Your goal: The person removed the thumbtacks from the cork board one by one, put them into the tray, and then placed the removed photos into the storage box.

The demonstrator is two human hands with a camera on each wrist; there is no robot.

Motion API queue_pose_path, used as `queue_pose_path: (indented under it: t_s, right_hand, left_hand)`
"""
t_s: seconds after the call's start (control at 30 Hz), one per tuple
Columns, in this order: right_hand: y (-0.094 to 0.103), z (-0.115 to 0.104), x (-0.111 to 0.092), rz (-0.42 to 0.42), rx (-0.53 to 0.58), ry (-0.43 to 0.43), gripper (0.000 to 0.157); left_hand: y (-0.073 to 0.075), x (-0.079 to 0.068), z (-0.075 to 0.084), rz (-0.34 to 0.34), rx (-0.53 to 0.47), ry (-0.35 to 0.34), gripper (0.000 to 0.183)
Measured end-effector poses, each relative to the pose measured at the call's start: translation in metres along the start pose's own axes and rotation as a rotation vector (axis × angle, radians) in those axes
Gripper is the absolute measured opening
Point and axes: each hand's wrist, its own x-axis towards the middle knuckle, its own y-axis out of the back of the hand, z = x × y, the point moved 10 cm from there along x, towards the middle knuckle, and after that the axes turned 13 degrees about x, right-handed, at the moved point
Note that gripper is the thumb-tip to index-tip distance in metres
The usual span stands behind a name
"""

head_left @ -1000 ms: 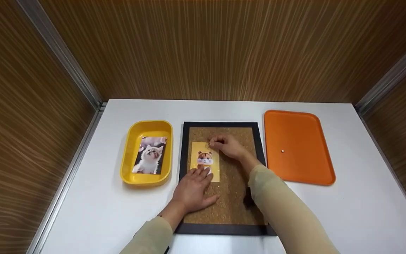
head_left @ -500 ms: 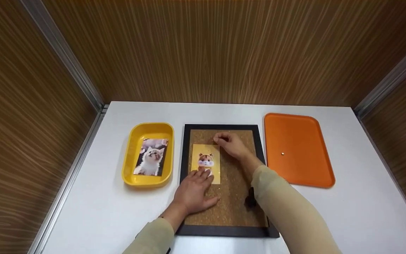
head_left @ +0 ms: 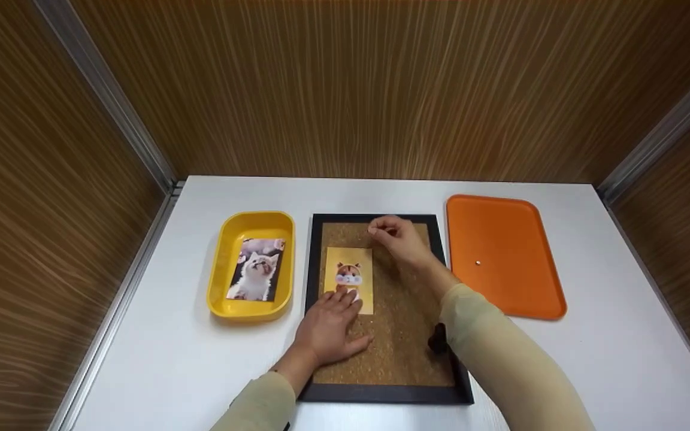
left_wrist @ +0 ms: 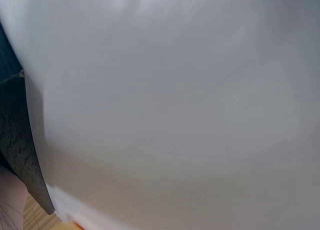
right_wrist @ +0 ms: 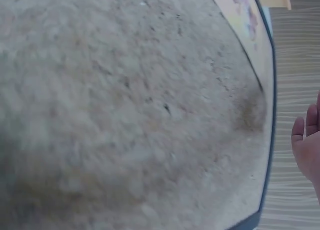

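Note:
My left hand point(head_left: 329, 329) lies flat, fingers spread, over the lower part of a yellow card point(head_left: 350, 263) with a cartoon hamster. Beneath the card is a cork board point(head_left: 399, 353) in a black frame. Above the card's top right corner, the thumb and index finger of my right hand point(head_left: 402, 239) pinch what seems to be a pushpin, mostly hidden by the fingertips. Cork fills most of the right wrist view, with part of the card point(right_wrist: 245, 34) at upper right. The left wrist view shows mainly a blurred pale surface.
Left of the board, a yellow basin point(head_left: 215, 287) contains a photo of a kitten point(head_left: 255, 275). An orange tray point(head_left: 507, 239) on the right bears a tiny white object point(head_left: 478, 263). A dark item point(head_left: 438, 339) lies by my right sleeve. Wood-grain walls enclose the table.
My right hand has lifted off the card's top right corner, moving up and rightward with its fingers still pinched. My left hand stays on the card.

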Motion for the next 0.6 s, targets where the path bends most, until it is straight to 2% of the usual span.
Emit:
queue_pose_path:
  t_s: [0.17, 0.37, 0.6]
  right_hand:
    - [0.005, -0.027, -0.007, -0.025, -0.048, 0.057, 0.017]
    - [0.011, -0.063, -0.022, -0.04, -0.047, 0.101, 0.015]
    - [0.034, -0.076, -0.03, -0.003, -0.038, 0.123, 0.017]
  left_hand:
    - [-0.002, 0.0, 0.0, -0.003, -0.017, 0.005, 0.078]
    - [-0.004, 0.0, -0.001, -0.027, -0.036, 0.014, 0.079]
    - [-0.002, 0.001, 0.0, -0.015, -0.017, 0.007, 0.08]
